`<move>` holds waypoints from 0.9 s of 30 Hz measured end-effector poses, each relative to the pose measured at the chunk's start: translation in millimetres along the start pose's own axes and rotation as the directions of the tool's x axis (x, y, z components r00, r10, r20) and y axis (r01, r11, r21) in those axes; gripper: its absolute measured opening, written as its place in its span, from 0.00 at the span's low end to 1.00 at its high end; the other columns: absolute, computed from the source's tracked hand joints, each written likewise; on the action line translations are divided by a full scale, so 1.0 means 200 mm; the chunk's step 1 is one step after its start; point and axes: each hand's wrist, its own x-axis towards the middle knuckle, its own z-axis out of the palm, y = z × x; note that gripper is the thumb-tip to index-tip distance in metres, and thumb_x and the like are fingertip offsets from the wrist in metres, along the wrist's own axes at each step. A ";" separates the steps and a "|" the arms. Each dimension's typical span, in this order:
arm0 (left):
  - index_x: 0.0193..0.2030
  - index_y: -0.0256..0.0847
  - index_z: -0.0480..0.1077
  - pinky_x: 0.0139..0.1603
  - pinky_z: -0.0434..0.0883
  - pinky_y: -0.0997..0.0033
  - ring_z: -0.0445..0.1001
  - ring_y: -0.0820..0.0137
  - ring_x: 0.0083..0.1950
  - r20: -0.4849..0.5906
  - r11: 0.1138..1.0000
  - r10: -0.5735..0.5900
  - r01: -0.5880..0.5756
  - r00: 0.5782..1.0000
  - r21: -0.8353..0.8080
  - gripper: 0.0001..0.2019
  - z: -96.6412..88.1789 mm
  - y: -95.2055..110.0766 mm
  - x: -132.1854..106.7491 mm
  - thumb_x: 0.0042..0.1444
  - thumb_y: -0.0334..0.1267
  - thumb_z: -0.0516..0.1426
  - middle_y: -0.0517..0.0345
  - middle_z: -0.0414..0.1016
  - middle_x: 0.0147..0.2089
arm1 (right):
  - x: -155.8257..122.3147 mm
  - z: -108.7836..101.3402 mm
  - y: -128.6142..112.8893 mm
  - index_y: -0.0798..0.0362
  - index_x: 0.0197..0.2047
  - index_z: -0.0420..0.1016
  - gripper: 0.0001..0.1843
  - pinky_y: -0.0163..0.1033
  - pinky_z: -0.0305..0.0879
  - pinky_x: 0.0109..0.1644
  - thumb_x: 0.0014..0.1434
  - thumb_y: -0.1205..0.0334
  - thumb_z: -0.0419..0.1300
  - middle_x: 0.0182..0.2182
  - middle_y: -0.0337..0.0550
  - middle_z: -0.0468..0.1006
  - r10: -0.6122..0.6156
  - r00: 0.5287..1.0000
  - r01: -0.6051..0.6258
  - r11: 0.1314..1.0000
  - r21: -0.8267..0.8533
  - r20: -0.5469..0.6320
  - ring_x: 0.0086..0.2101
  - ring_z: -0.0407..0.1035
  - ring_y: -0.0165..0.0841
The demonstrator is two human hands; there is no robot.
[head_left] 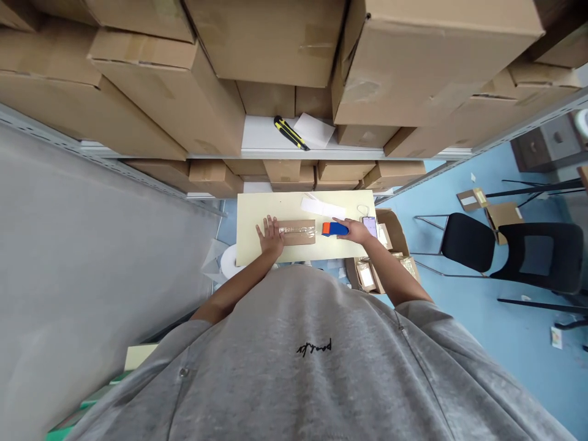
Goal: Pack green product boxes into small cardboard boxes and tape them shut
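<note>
A small flat cardboard box (298,233) lies on the pale yellow table (252,211), about midway between its left and right edges and nearer the near edge. A strip of clear tape runs along its top.

The left hand (271,236) lies flat on the left end of the box, fingers spread apart and palm down, holding nothing. The right hand (357,231) has its fingers wrapped around a blue and orange tape dispenser (334,229). The dispenser's orange end sits just beside the right end of the box, and whether the two touch cannot be told.

A phone (370,225) lies by the right edge of the table, just beyond the right hand. A white paper slip (323,207) rests near the far edge.

Past the far edge stand shelves packed with cardboard cartons (174,92). On a bare stretch of shelf lie a yellow and black utility knife (291,133) and a white sheet (315,130), touching each other. An open carton (399,236) holding packets stands on the floor against the right edge of the table, and black chairs (468,242) stand further right on the blue floor.
</note>
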 end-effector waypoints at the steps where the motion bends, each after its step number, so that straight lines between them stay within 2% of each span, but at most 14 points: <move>1: 0.82 0.33 0.38 0.78 0.24 0.30 0.24 0.52 0.84 -0.006 0.998 0.055 -0.055 0.998 0.009 0.35 -0.01 0.02 0.01 0.72 0.38 0.42 0.42 0.28 0.84 | 0.01 0.00 -0.02 0.41 0.78 0.59 0.46 0.42 0.72 0.50 0.62 0.40 0.68 0.54 0.49 0.81 -0.006 1.000 0.006 0.999 -0.039 0.011 0.51 0.78 0.47; 3: 0.83 0.38 0.40 0.78 0.26 0.31 0.25 0.53 0.84 0.023 0.965 0.261 -0.261 0.965 0.021 0.35 -0.02 0.08 0.02 0.71 0.33 0.43 0.45 0.29 0.84 | 0.03 -0.01 -0.05 0.40 0.78 0.59 0.45 0.41 0.71 0.49 0.63 0.37 0.66 0.54 0.49 0.80 -0.012 1.000 0.015 0.995 -0.100 0.028 0.52 0.77 0.48; 5: 0.83 0.44 0.42 0.79 0.28 0.33 0.26 0.55 0.84 0.090 0.871 0.488 -0.491 0.868 0.020 0.36 -0.01 0.18 0.05 0.70 0.33 0.46 0.49 0.29 0.84 | 0.04 -0.02 -0.08 0.40 0.77 0.61 0.45 0.40 0.69 0.48 0.63 0.35 0.65 0.54 0.50 0.80 -0.018 0.999 0.024 0.991 -0.134 0.047 0.52 0.76 0.48; 6: 0.83 0.45 0.42 0.79 0.28 0.33 0.27 0.54 0.84 0.123 0.824 0.560 -0.567 0.819 0.019 0.37 0.01 0.22 0.06 0.70 0.35 0.49 0.49 0.29 0.84 | 0.04 -0.03 -0.09 0.39 0.77 0.61 0.45 0.40 0.68 0.47 0.63 0.34 0.65 0.53 0.50 0.80 -0.022 0.998 0.030 0.989 -0.144 0.059 0.51 0.76 0.47; 7: 0.83 0.44 0.41 0.78 0.27 0.31 0.26 0.51 0.84 0.144 0.803 0.586 -0.595 0.797 0.025 0.39 0.03 0.27 0.07 0.69 0.40 0.52 0.47 0.28 0.84 | 0.05 -0.04 -0.09 0.39 0.77 0.61 0.45 0.39 0.68 0.46 0.63 0.33 0.64 0.53 0.50 0.80 -0.025 0.997 0.035 0.988 -0.152 0.071 0.51 0.76 0.47; 9: 0.83 0.40 0.40 0.75 0.25 0.26 0.23 0.42 0.83 0.174 0.805 0.577 -0.592 0.798 0.046 0.48 0.07 0.34 0.09 0.64 0.53 0.60 0.40 0.26 0.84 | 0.05 -0.06 -0.08 0.39 0.77 0.62 0.44 0.39 0.67 0.45 0.64 0.32 0.62 0.53 0.49 0.80 -0.030 0.995 0.044 0.985 -0.166 0.091 0.49 0.77 0.47; 11: 0.83 0.38 0.40 0.73 0.24 0.22 0.22 0.37 0.82 0.196 0.818 0.550 -0.572 0.811 0.070 0.56 0.11 0.38 0.10 0.58 0.58 0.65 0.35 0.26 0.83 | 0.05 -0.07 -0.06 0.38 0.77 0.61 0.42 0.39 0.66 0.45 0.65 0.33 0.61 0.53 0.49 0.80 -0.041 0.994 0.059 0.982 -0.178 0.104 0.49 0.77 0.46; 15: 0.82 0.41 0.42 0.74 0.24 0.23 0.26 0.39 0.83 0.202 0.819 0.538 -0.564 0.818 0.104 0.49 0.15 0.38 0.10 0.63 0.51 0.62 0.37 0.28 0.83 | 0.07 -0.05 -0.03 0.38 0.78 0.59 0.40 0.39 0.67 0.47 0.67 0.39 0.61 0.54 0.47 0.80 -0.056 0.988 0.084 0.976 -0.201 0.143 0.50 0.77 0.45; 19: 0.82 0.41 0.43 0.74 0.25 0.22 0.29 0.38 0.83 0.216 0.823 0.523 -0.554 0.825 0.124 0.47 0.17 0.38 0.10 0.64 0.50 0.61 0.37 0.30 0.83 | 0.19 -0.02 -0.10 0.38 0.77 0.61 0.39 0.40 0.68 0.47 0.66 0.43 0.62 0.53 0.48 0.81 -0.046 0.978 0.098 0.964 -0.248 0.205 0.48 0.78 0.44; 22: 0.82 0.40 0.43 0.74 0.25 0.22 0.30 0.38 0.83 0.234 0.834 0.496 -0.534 0.836 0.138 0.47 0.17 0.40 0.10 0.64 0.51 0.60 0.36 0.31 0.83 | 0.26 -0.02 -0.13 0.40 0.71 0.71 0.34 0.42 0.69 0.49 0.63 0.46 0.65 0.52 0.50 0.82 -0.055 0.971 0.120 0.955 -0.273 0.233 0.49 0.78 0.46; 25: 0.82 0.39 0.44 0.74 0.25 0.22 0.30 0.38 0.83 0.248 0.843 0.482 -0.522 0.840 0.133 0.46 0.17 0.40 0.10 0.65 0.52 0.59 0.35 0.32 0.83 | 0.23 -0.04 -0.07 0.46 0.56 0.84 0.24 0.44 0.70 0.48 0.58 0.50 0.70 0.44 0.52 0.85 -0.019 0.950 0.107 0.958 -0.265 0.312 0.46 0.79 0.47; 26: 0.82 0.39 0.45 0.74 0.25 0.22 0.30 0.38 0.83 0.251 0.845 0.481 -0.520 0.840 0.122 0.45 0.16 0.40 0.10 0.65 0.52 0.59 0.35 0.33 0.83 | 0.21 -0.04 -0.04 0.44 0.53 0.86 0.21 0.43 0.71 0.46 0.57 0.50 0.71 0.40 0.49 0.86 -0.020 0.941 0.109 0.963 -0.248 0.338 0.43 0.80 0.45; 27: 0.82 0.40 0.45 0.74 0.25 0.23 0.31 0.39 0.83 0.253 0.848 0.481 -0.519 0.839 0.108 0.45 0.16 0.40 0.10 0.65 0.53 0.58 0.36 0.33 0.83 | 0.18 -0.04 0.00 0.41 0.53 0.86 0.20 0.42 0.71 0.46 0.58 0.50 0.70 0.40 0.45 0.86 -0.076 0.945 0.141 0.973 -0.184 0.319 0.43 0.80 0.44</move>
